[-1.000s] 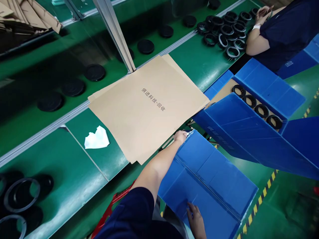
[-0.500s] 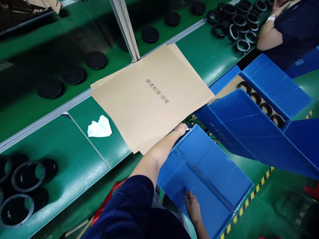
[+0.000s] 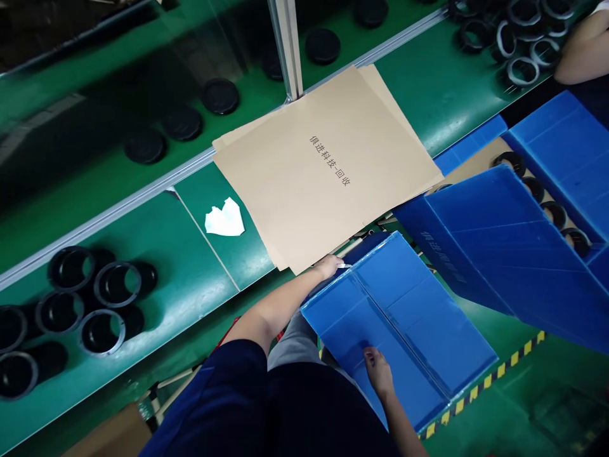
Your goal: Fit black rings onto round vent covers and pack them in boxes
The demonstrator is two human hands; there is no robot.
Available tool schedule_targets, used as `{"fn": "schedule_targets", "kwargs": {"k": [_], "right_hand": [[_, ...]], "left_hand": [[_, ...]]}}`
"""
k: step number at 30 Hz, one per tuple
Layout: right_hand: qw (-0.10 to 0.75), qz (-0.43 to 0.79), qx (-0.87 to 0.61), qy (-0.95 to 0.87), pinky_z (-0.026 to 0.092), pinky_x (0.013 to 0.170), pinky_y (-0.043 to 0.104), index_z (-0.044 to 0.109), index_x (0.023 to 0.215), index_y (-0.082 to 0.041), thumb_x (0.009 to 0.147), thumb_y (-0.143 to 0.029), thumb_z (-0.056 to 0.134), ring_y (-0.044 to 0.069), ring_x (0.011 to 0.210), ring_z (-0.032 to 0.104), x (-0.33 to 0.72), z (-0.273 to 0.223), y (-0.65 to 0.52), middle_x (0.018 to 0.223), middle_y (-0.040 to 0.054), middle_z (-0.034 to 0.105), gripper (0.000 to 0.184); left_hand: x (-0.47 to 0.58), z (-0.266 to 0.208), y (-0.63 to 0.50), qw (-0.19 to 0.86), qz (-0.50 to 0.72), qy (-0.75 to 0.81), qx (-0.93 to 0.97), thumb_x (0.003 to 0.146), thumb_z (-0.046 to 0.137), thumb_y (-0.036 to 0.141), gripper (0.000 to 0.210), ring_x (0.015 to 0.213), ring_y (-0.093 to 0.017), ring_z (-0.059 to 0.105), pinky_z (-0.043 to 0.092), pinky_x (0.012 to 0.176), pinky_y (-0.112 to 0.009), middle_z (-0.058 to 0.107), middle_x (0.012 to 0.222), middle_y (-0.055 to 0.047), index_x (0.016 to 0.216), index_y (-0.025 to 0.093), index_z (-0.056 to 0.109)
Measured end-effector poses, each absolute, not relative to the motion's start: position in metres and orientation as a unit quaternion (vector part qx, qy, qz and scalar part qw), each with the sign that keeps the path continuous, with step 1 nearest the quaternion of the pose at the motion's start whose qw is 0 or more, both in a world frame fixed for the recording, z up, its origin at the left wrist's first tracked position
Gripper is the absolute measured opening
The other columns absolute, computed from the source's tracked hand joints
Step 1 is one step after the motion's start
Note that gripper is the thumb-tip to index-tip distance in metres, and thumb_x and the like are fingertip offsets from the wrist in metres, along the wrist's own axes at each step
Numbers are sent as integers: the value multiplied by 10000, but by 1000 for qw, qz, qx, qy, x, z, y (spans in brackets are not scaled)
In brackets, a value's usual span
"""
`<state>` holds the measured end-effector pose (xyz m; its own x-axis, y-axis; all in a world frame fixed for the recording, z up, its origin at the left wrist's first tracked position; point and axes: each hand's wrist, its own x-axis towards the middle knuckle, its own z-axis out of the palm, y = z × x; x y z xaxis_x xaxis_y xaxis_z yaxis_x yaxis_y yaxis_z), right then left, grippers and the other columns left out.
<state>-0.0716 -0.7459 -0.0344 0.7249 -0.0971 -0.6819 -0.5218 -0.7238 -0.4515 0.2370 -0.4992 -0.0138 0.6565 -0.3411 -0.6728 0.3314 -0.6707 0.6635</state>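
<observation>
A blue corrugated-plastic box [image 3: 428,317] stands in front of me, its two top flaps meeting at a seam with shiny clear tape along it. At the box's far left edge is my left hand [image 3: 328,266], its fingers closed around something small and whitish; most of it is hidden. My right hand [image 3: 379,373] is over the near flap, fingers loosely bent, with nothing visible in them. Whether it touches the flap I cannot tell. Just beyond my left hand lies a stack of brown cardboard sheets [image 3: 323,209] with printed characters on top.
Black cylinders [image 3: 114,284] stand on the green bench [image 3: 185,285] at left, near a torn white paper [image 3: 225,218]. An open blue box [image 3: 476,235] holding black rings is at right. Behind it are piled rings [image 3: 522,72] and a co-worker's arm [image 3: 583,51]. Black discs [image 3: 221,95] line the back.
The view has shifted left, bringing more black cylinders into sight. My left hand has moved along the box edge towards me. My right hand stays over the near flap.
</observation>
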Motion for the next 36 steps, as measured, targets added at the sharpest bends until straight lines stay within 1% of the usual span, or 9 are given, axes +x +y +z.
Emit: {"fn": "schedule_targets", "kwargs": {"k": [3,9,12,16,20,23,28,32,36], "right_hand": [[310,337,-872,171,526,825,321,660,921,-213,903,-304,427,222,859,689,-67,-34,-749,872,65,701,251],[289,355,-873,167,511,814,306,669,942,-210,913,-309,441,217,858,688,-65,-36,-754,878,62,696,249],[285,367,-870,166,506,820,301,666,958,-211,916,-299,437,216,877,689,-66,-38,-755,874,60,697,249],[281,377,-867,164,501,829,312,660,963,-216,912,-306,432,224,886,688,-65,-39,-757,878,64,704,250],[285,386,-864,156,501,789,321,655,906,-224,893,-322,438,245,876,694,-60,-39,-760,871,74,712,238],[280,393,-861,162,501,729,328,642,824,-234,876,-318,443,266,839,703,-53,-42,-760,832,88,715,222],[274,395,-859,175,497,691,320,627,754,-235,880,-315,431,269,800,709,-46,-49,-753,777,91,709,247],[279,395,-856,183,502,711,300,652,807,-225,881,-324,448,256,848,714,-44,-48,-745,828,85,729,239],[298,395,-850,184,510,765,279,682,931,-220,898,-358,452,230,915,713,-47,-43,-740,944,70,748,271]], "left_hand": [[221,-12,-483,360,-434,-44,825,959,607,380,256,860,-188,622,530,844,-387,639,900,-26,900,132,637],[189,-8,-450,298,-467,-79,829,968,585,375,220,962,-199,609,490,927,-406,654,1011,-53,920,170,648],[166,-2,-424,280,-484,-81,825,965,593,374,212,997,-204,607,485,949,-417,652,1051,-61,953,170,650],[134,9,-387,262,-499,-66,823,978,570,366,214,969,-200,614,501,918,-401,653,1042,-56,965,169,652],[104,23,-356,250,-500,-34,828,976,577,374,223,986,-202,622,494,944,-408,668,1035,-58,945,170,663],[84,34,-339,253,-482,1,839,984,567,361,220,1062,-214,618,479,994,-435,671,1100,-69,990,166,670],[80,32,-353,282,-425,64,858,1026,474,358,286,1127,-225,601,483,1008,-449,630,1240,-93,1188,179,626],[106,7,-405,322,-399,71,856,1027,473,370,314,1178,-234,579,470,1038,-464,595,1311,-101,1253,193,599],[121,-10,-436,349,-408,58,842,1014,506,380,310,1164,-238,589,470,1039,-478,613,1278,-99,1241,196,608]]}}
